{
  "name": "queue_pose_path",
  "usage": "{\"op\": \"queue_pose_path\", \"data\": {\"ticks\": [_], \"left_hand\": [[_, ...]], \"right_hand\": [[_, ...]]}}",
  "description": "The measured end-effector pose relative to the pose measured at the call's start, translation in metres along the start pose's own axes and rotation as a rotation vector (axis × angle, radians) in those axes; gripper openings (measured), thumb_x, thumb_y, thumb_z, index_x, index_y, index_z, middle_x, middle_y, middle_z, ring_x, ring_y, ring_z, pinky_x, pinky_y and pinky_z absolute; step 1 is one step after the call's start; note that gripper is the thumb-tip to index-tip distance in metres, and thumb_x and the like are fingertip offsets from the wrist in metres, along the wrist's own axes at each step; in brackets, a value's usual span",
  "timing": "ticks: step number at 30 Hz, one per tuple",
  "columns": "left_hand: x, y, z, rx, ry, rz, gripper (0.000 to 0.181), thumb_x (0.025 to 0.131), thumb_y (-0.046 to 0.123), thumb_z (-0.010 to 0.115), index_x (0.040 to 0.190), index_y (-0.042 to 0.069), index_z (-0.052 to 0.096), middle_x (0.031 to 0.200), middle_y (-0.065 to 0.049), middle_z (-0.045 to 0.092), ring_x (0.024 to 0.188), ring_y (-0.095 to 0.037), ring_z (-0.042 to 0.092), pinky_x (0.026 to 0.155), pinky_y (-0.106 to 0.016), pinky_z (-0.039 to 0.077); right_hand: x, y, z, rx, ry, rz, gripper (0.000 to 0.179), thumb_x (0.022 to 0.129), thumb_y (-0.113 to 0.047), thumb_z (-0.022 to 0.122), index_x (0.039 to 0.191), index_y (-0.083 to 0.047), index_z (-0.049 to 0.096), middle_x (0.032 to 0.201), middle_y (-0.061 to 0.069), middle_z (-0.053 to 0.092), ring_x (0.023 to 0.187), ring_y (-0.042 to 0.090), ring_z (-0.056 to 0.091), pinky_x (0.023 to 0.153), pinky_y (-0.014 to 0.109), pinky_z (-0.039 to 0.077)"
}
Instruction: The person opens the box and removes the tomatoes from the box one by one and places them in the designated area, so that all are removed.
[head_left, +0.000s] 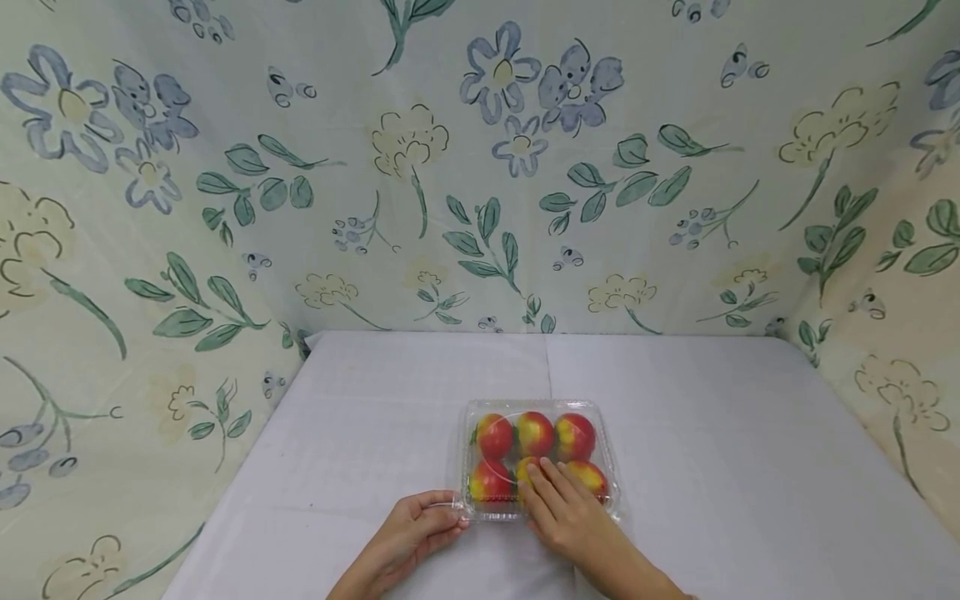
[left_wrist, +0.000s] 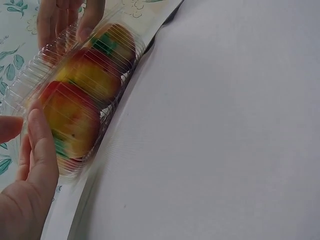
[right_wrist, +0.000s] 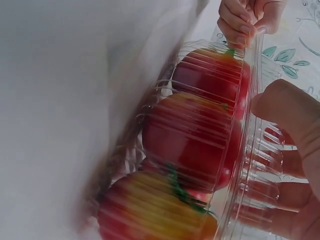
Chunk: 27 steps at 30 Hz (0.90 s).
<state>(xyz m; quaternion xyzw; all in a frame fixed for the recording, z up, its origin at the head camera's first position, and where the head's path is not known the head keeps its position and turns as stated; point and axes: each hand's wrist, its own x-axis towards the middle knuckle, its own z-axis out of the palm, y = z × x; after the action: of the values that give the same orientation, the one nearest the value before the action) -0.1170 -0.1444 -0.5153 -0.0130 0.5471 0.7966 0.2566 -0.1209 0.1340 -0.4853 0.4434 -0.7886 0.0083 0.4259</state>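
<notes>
Where the white table (head_left: pixel 375 400) ends, a flowery cloth (head_left: pixel 337 75) hangs at the back and on both sides. The flowery cloth is pale, with blue flowers, soft yellow flowers, green leaves and little blue berries. Its right side looks a bit peachy. The white table has a smooth cover, and a thin line (head_left: pixel 550 375) runs down it from the far edge. A few tiny dark specks show on the left part.

On the near part of the white table, just right of the middle, lies a clear plastic box (head_left: pixel 540 406). It is shiny, with round corners, a thin rim and lots of ridges down its sides. Six round fruits (head_left: pixel 536 433) sit inside, three in a far row and three in a near row. They are bright red and yellow, and some have bits of green at one end.

The left hand (head_left: pixel 412 531) pinches the near left corner of the clear plastic box between its thumb and fingers. The right hand (head_left: pixel 567 518) lies on top with its fingers almost straight, covering part of the near row. Its thumb is at the near rim.
</notes>
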Motion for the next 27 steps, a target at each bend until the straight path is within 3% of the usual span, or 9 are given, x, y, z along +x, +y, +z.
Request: {"op": "queue_pose_path", "data": {"ticks": [8,20,27], "left_hand": [[0.0017,-0.0007,0.0016,0.013,0.025,-0.003,0.038,0.093,0.002,0.064,0.125,-0.014,0.052,0.102,-0.011,0.071,0.095,-0.019,0.069,0.086,-0.028,0.057],[0.0003,0.0003,0.0054,0.012,0.058,0.022,0.031,0.093,-0.001,0.064,0.12,-0.015,0.059,0.097,-0.012,0.072,0.088,-0.017,0.071,0.082,-0.026,0.058],[0.0008,-0.0013,0.0049,0.041,0.063,0.028,0.035,0.092,-0.003,0.064,0.122,-0.017,0.056,0.099,-0.014,0.072,0.088,-0.019,0.071,0.082,-0.027,0.059]], "right_hand": [[0.0055,-0.005,-0.0033,-0.012,-0.044,0.029,0.056,0.11,-0.003,0.016,0.104,0.003,0.07,0.109,0.022,0.07,0.101,0.037,0.068,0.078,0.049,0.059],[0.0069,-0.0078,-0.0047,-0.027,-0.097,0.017,0.062,0.107,0.003,0.008,0.104,0.004,0.07,0.107,0.023,0.07,0.098,0.037,0.069,0.078,0.048,0.06],[0.0072,-0.0076,-0.0017,-0.043,-0.078,0.001,0.058,0.107,0.004,0.011,0.103,0.003,0.069,0.105,0.023,0.07,0.095,0.037,0.07,0.077,0.046,0.06]]}}
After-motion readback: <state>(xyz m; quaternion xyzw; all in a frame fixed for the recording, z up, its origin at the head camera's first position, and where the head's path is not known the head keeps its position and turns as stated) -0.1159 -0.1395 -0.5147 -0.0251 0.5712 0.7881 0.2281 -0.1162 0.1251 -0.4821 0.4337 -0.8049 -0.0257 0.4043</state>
